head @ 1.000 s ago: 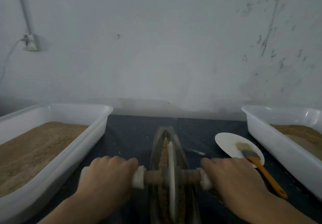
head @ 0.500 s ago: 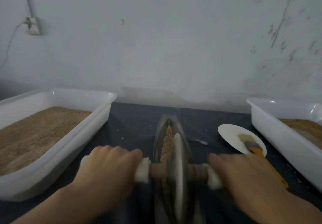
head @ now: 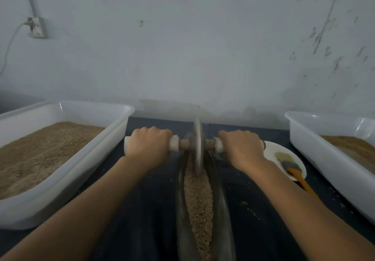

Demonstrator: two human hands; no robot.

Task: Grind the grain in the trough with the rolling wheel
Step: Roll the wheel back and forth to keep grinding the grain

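Hands [head: 149,146] hold wheel [head: 197,149] at trough's [head: 222,199] far end.

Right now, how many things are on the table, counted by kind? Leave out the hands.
White plastic tubs holding brown grain: 2, left and right
Long dark boat-shaped grinding trough: 1
Grey metal rolling wheel on a wooden axle: 1
Round white plate: 1
Orange-handled brush, lying on the plate: 1
Total: 6
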